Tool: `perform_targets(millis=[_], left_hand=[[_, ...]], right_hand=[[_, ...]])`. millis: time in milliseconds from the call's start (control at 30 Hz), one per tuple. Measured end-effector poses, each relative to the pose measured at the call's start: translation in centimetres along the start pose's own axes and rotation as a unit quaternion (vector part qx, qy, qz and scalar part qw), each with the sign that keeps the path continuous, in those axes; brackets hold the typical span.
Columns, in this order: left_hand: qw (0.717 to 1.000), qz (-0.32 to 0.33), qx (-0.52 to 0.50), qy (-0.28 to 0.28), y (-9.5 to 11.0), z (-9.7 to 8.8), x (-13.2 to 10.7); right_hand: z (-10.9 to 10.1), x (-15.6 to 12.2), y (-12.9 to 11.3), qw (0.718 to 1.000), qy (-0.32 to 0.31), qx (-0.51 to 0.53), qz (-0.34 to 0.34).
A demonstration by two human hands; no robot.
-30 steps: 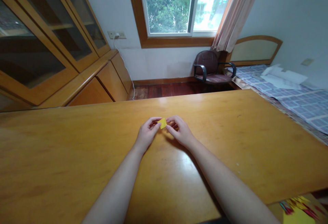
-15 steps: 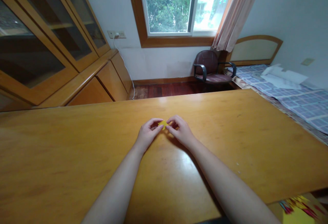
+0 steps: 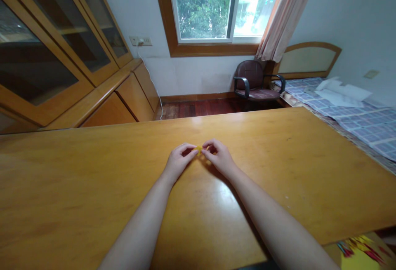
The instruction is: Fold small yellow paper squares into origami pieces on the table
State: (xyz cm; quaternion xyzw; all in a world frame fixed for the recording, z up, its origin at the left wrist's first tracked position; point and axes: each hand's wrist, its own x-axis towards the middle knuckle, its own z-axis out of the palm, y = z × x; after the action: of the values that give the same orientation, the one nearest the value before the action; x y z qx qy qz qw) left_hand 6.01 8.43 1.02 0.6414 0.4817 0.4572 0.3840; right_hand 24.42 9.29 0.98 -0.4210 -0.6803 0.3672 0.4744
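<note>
A small piece of folded yellow paper (image 3: 199,149) sits between my two hands, above the middle of the wooden table (image 3: 102,187). My left hand (image 3: 181,156) pinches its left side between thumb and fingers. From the other side, the thumb and fingertips of my right hand (image 3: 217,153) close on its right edge. Fingertips cover much of the paper, so its exact folded shape is hard to make out.
At the lower right, below the table's edge, lie yellow paper (image 3: 355,261) and several small red and yellow pieces (image 3: 365,246). Beyond the table stand an armchair (image 3: 255,81), a bed (image 3: 349,109) and a glass-doored cabinet (image 3: 89,97).
The yellow paper shows less of its surface and looks narrower between my fingertips. Both hands have stayed in nearly the same place.
</note>
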Motion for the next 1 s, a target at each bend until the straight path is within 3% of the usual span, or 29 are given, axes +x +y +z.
perform_targets(millis=[367, 833, 1000], left_hand=[[0.995, -0.037, -0.089, -0.007, -0.35, 0.35, -0.16], [0.999, -0.032, -0.037, 0.001, -0.42, 0.34, -0.16], [0.999, -0.044, 0.000, -0.027, 0.31, 0.20, -0.21]], right_hand=[[-0.17, 0.05, -0.12, 1.000, -0.013, 0.011, -0.009], [-0.25, 0.16, 0.08, 1.000, -0.021, 0.008, -0.010], [-0.30, 0.19, 0.32, 1.000, -0.010, 0.023, -0.007]])
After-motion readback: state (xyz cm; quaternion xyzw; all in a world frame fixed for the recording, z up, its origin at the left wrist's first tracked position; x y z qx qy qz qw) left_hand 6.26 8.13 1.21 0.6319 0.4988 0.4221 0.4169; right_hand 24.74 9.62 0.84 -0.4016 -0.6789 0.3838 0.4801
